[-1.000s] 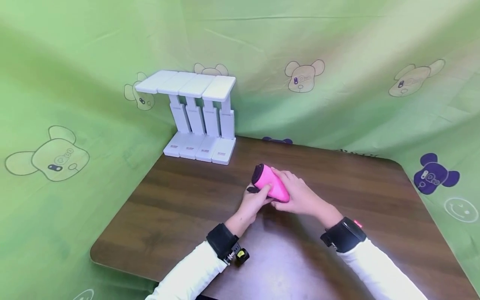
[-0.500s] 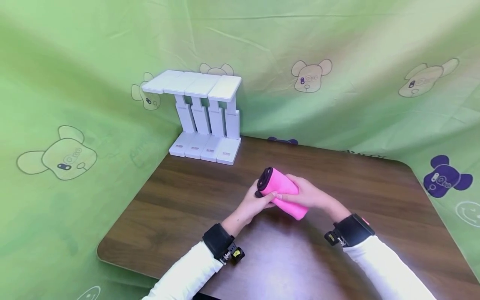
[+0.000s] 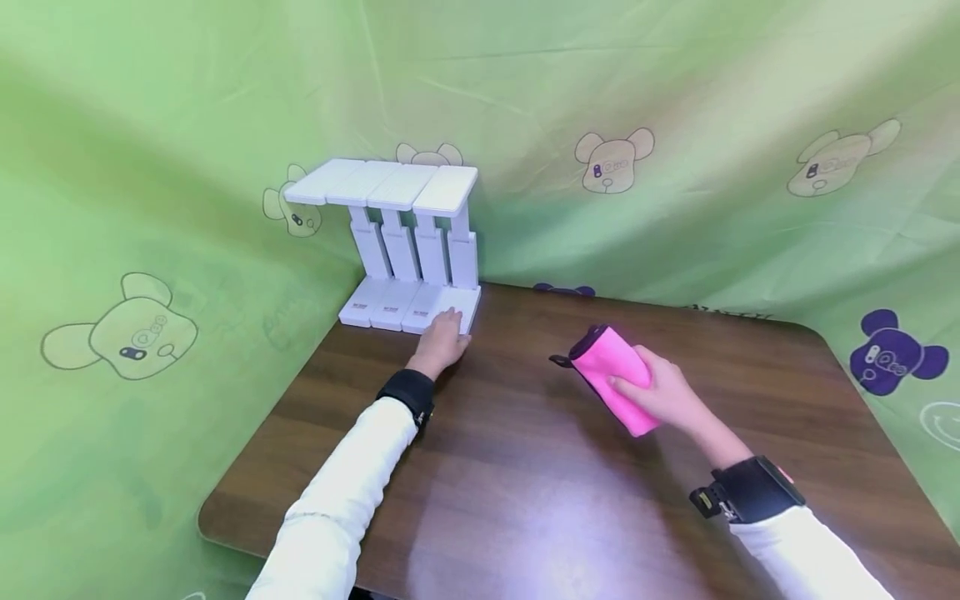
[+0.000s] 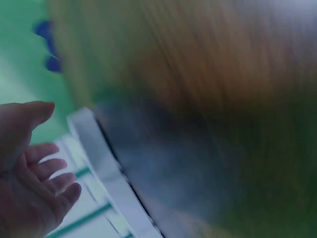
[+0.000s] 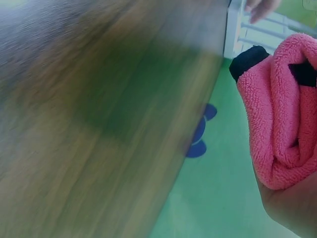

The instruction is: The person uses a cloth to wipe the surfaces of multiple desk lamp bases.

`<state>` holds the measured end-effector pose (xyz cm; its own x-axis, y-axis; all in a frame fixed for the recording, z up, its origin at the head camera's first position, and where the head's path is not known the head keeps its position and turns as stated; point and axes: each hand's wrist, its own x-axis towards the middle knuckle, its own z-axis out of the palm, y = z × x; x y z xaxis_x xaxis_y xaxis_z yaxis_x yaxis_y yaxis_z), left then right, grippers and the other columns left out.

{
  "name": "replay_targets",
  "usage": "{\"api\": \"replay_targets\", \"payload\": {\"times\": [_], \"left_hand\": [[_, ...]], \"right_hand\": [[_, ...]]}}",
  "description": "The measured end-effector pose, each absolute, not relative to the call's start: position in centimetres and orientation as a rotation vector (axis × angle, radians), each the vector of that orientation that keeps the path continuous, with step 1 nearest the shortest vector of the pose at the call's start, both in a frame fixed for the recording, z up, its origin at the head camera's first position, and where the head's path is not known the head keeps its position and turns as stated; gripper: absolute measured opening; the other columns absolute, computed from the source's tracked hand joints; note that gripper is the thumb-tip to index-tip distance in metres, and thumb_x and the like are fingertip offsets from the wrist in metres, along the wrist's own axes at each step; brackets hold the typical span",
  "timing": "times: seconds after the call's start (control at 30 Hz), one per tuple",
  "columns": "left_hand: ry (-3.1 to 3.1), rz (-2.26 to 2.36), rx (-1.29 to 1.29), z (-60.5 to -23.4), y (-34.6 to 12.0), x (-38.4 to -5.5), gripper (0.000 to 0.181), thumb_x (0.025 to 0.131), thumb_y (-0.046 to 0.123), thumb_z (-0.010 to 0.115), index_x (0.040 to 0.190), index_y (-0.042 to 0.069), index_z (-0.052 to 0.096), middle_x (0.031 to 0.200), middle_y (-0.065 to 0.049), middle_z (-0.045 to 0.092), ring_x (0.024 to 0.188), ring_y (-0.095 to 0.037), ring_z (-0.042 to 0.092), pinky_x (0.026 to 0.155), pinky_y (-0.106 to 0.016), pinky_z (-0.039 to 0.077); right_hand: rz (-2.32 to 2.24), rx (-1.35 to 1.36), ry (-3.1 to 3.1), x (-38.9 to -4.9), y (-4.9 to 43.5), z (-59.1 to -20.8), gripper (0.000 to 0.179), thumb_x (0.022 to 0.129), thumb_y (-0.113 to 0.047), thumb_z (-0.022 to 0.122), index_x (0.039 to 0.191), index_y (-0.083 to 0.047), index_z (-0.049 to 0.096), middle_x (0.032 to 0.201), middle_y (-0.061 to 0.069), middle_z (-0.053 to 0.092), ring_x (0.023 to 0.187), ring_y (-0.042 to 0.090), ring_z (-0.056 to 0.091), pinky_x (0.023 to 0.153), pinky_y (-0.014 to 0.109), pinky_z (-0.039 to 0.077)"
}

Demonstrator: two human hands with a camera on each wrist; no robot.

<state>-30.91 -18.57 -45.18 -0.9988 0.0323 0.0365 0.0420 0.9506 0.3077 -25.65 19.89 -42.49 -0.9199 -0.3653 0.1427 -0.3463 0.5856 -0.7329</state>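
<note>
Pink cloth (image 3: 604,360) — front-right of white stand (image 3: 431,257), now gripped by my right hand (image 3: 664,390) alone | my left hand (image 3: 442,340) — off cloth, fingers loose, empty, at stand's front

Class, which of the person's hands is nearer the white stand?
Left: the left hand is by the front of the white stand. The right hand, holding the pink cloth, is farther off to the right.

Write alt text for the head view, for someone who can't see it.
A person's right hand grips a folded pink cloth with black trim over a brown wood-grain table, while the left hand is at the bases of four white stands near the back. Green fabric printed with cartoon heads hangs behind.
</note>
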Motion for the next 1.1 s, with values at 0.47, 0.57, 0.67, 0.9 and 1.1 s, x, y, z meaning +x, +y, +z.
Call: {"api": "replay_targets", "payload": {"times": [0.47, 0.57, 0.67, 0.9, 1.1], "left_hand": [[-3.116, -0.188, -0.268, -47.1, -17.6, -30.7, 0.035, 0.104, 0.021, 0.060, 0.126, -0.006, 0.057, 0.127, -0.025, 0.062, 0.121, -0.036, 0.059, 0.102, -0.044, 0.050], [-3.076, -0.135, -0.328, -46.9, -16.1, -30.0, 0.032, 0.103, 0.020, 0.061, 0.121, -0.005, 0.059, 0.119, -0.024, 0.064, 0.113, -0.035, 0.062, 0.093, -0.043, 0.055], [-3.039, -0.093, -0.413, -46.7, -14.1, -29.1, 0.027, 0.103, 0.017, 0.061, 0.118, -0.005, 0.060, 0.116, -0.025, 0.065, 0.107, -0.035, 0.065, 0.086, -0.044, 0.058], [-2.939, 0.076, -0.631, -46.7, -9.1, -26.2, 0.018, 0.103, 0.001, 0.053, 0.116, -0.001, 0.064, 0.114, -0.021, 0.068, 0.103, -0.031, 0.068, 0.079, -0.038, 0.060], [-2.917, 0.103, -0.778, -46.5, -5.4, -23.6, 0.020, 0.102, 0.007, 0.058, 0.120, 0.004, 0.065, 0.118, -0.016, 0.069, 0.105, -0.026, 0.067, 0.085, -0.034, 0.059]], "right_hand": [[-1.199, -0.634, 2.942, -24.2, 23.0, -42.4, 0.038, 0.092, -0.019, 0.074, 0.119, 0.000, 0.057, 0.089, 0.017, 0.066, 0.065, 0.019, 0.063, 0.051, 0.032, 0.054], [-1.169, -0.656, 2.992, -24.5, 23.4, -42.2, 0.038, 0.092, -0.020, 0.074, 0.120, 0.001, 0.058, 0.091, 0.018, 0.068, 0.067, 0.020, 0.063, 0.054, 0.032, 0.053], [-1.147, -0.665, 3.030, -24.5, 23.8, -42.2, 0.037, 0.091, -0.019, 0.074, 0.120, 0.001, 0.060, 0.093, 0.018, 0.069, 0.070, 0.019, 0.063, 0.058, 0.033, 0.052], [-1.194, -0.660, 3.043, -24.1, 24.0, -42.6, 0.036, 0.090, -0.019, 0.076, 0.120, -0.004, 0.062, 0.092, 0.015, 0.070, 0.069, 0.017, 0.062, 0.059, 0.031, 0.052], [-1.207, -0.689, 3.092, -24.1, 23.9, -42.8, 0.031, 0.089, -0.016, 0.077, 0.114, -0.005, 0.063, 0.084, 0.010, 0.067, 0.068, 0.018, 0.060, 0.058, 0.032, 0.051]]}}
